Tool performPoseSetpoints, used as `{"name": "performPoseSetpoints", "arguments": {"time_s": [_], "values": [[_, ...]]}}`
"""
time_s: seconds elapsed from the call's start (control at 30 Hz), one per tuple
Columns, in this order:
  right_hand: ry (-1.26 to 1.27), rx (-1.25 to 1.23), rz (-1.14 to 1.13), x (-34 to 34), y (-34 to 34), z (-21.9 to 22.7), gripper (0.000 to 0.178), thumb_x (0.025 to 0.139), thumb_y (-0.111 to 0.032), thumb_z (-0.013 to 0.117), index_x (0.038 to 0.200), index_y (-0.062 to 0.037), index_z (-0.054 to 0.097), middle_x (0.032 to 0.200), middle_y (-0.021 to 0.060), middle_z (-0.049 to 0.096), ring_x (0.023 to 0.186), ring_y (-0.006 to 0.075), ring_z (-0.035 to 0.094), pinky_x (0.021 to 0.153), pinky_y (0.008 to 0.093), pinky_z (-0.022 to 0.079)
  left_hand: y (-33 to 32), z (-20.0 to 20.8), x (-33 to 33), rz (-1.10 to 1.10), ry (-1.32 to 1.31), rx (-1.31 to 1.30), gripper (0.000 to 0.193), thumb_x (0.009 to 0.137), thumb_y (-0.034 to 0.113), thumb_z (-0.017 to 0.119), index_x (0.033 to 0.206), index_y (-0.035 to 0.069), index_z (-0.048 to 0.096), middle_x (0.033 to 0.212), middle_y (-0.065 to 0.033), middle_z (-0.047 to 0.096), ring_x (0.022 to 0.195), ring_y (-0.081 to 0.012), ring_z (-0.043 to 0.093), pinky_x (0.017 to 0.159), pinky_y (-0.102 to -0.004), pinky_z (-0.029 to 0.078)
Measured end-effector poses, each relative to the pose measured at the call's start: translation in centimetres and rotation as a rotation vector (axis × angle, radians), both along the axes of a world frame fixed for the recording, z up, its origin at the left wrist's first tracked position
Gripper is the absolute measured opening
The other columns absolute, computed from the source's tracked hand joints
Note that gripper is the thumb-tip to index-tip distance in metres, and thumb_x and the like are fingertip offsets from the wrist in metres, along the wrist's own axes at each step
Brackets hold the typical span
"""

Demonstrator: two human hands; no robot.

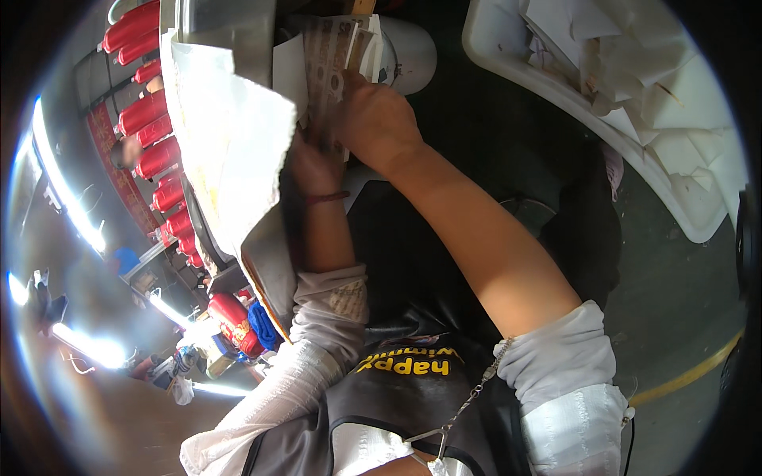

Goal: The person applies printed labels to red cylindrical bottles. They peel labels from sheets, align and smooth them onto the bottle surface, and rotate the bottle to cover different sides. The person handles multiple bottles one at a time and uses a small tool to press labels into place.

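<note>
Near the top centre, my right hand (381, 123) is closed on the edge of several thin, pale printed sheets (327, 59) standing in a bundle. Its fingers curl round their right side. Below the sheets is my left hand (317, 165), in shadow and blurred, with a reddish band at the wrist. It sits close to the bundle's lower end, but its fingers are too dark and smeared to make out. Just left of the bundle, a plain white piece (289, 78) shows. Behind it on the right lies a rounded white object (414, 57), partly covered.
A large white sheet with a torn edge (238, 143) lies over the surface left of my hands. At the upper right stands a white plastic bin (690, 226) holding paper scraps (627, 67). Rounded red objects (147, 115) line the far left. A yellow floor line (690, 373) runs at lower right.
</note>
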State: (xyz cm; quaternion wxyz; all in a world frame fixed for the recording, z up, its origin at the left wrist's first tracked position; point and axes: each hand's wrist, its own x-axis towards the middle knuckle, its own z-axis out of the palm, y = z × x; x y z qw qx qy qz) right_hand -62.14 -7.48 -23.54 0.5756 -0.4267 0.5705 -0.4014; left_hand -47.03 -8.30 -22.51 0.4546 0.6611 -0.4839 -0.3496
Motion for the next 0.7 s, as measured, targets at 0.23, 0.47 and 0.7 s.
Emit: {"name": "performPoseSetpoints", "arguments": {"time_s": [0.23,0.47,0.7], "values": [[-0.458,0.233,-0.004,0.1,-1.2,-0.7,0.045,0.085,-0.025,0.068,0.116,0.0064,0.056,0.098,0.0266,0.070,0.089,0.0358,0.071,0.079,0.0428,0.058,-0.7,-1.0,1.6,-0.252,-0.489,-0.196,0.055,0.103,0.042,0.053,0.131,-0.006,0.047,0.127,-0.0188,0.057,0.108,-0.0292,0.061,0.093,-0.0427,0.052],[-0.667,-0.098,-0.207,4.2,-2.7,-3.2,0.042,0.083,-0.026,0.071,0.107,0.0071,0.058,0.104,0.0279,0.065,0.097,0.0370,0.065,0.081,0.0402,0.055,0.2,0.8,-1.6,-0.042,0.128,0.000,0.053,0.104,0.041,0.051,0.127,-0.006,0.050,0.118,-0.0182,0.061,0.100,-0.0259,0.062,0.085,-0.0385,0.054],[0.112,-0.302,-0.210,9.9,-4.9,-3.1,0.055,0.081,-0.026,0.071,0.118,0.0112,0.056,0.117,0.0322,0.059,0.107,0.0405,0.060,0.088,0.0416,0.053,-1.2,-0.1,3.0,-0.095,0.131,-0.085,0.056,0.105,0.043,0.050,0.127,-0.009,0.049,0.123,-0.0195,0.060,0.107,-0.0267,0.062,0.090,-0.0390,0.053]]}}
